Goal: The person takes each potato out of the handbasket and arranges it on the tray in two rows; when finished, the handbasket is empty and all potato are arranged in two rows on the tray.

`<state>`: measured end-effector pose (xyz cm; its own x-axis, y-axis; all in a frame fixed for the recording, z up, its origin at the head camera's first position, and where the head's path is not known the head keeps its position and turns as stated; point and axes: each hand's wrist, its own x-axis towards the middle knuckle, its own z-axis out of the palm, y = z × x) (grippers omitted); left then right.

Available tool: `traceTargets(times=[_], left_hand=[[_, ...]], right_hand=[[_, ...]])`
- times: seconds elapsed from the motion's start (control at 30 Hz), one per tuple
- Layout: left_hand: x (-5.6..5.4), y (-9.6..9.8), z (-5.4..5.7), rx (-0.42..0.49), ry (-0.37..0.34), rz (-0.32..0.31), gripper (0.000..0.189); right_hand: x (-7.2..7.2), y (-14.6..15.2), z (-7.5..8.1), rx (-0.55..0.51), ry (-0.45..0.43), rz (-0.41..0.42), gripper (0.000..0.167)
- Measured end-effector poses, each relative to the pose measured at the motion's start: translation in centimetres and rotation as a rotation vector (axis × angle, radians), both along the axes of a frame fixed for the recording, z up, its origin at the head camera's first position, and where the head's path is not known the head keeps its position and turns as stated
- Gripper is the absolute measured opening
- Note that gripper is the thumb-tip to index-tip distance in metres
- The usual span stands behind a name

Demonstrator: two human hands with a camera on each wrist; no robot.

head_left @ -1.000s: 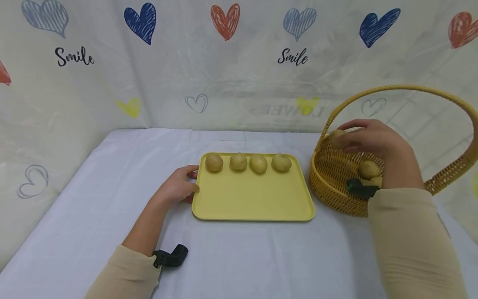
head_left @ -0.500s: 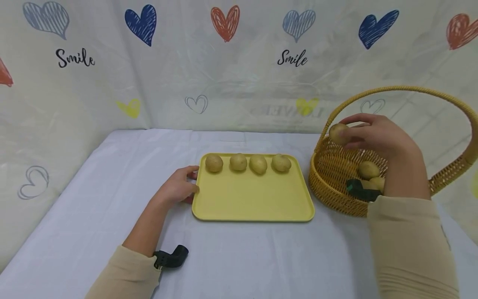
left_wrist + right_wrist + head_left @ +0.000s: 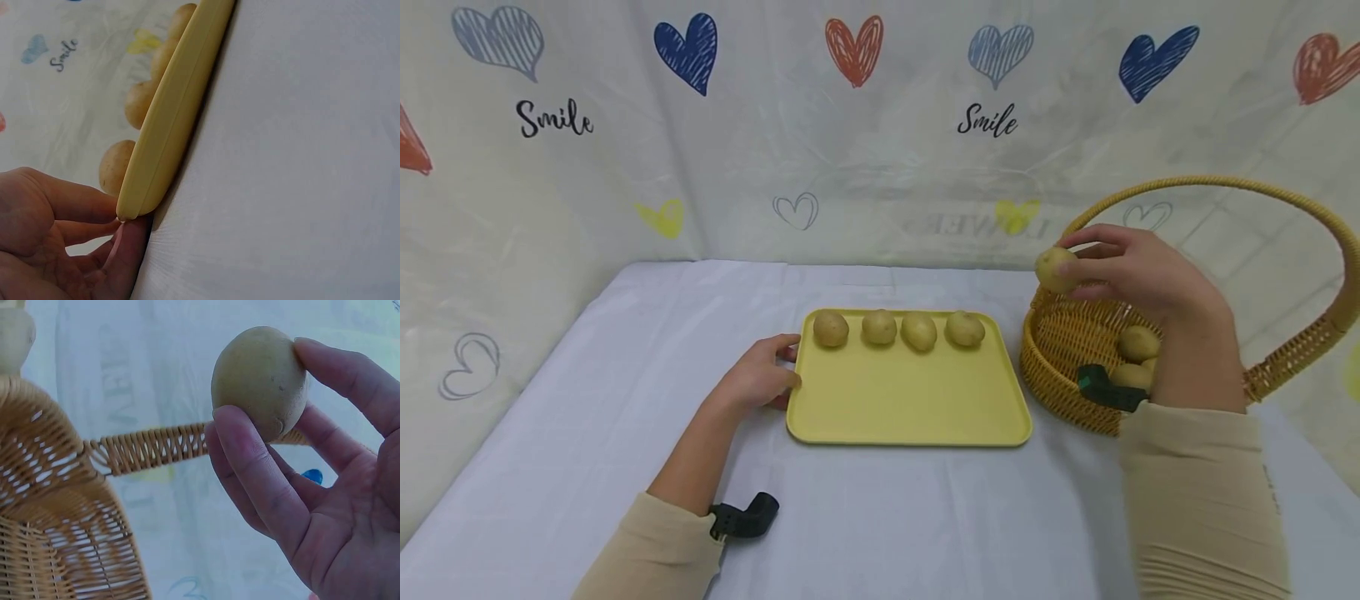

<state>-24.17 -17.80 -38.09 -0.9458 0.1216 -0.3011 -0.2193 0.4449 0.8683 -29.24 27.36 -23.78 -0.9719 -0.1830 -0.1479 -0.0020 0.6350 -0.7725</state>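
Observation:
In the head view my right hand holds a potato between thumb and fingertips, above the left rim of a wicker basket. The right wrist view shows the same potato pinched, with the basket wall beside it. My left hand grips the left edge of a yellow tray, and in the left wrist view its fingers meet the tray's rim. Several potatoes lie in a row along the tray's far side.
More potatoes lie in the basket, partly hidden by the right wrist and its black camera. The basket's tall arched handle rises around the right hand. A white cloth covers the table, with a heart-printed sheet behind.
My right hand has lifted the potato out of the basket and moved left with it to the rim. The left hand and the tray have stayed in place.

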Motion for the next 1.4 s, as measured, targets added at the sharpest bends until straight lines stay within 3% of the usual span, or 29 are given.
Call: traceTargets(times=[0.8,1.07,1.4], left_hand=[[0.1,-0.1,-0.1,0.001,-0.009,0.009,0.079],[0.1,-0.2,-0.2,0.000,-0.005,0.010,0.080],[0.0,0.0,-0.2,0.005,0.001,0.005,0.079]], right_hand=[[-0.2,-6.8,-0.3,-0.154,0.067,0.149,0.049],[-0.5,-9.8,-1.1,-0.286,0.019,0.248,0.042],[-0.6,-12.4,-2.3,-0.344,-0.028,0.272,0.040]])
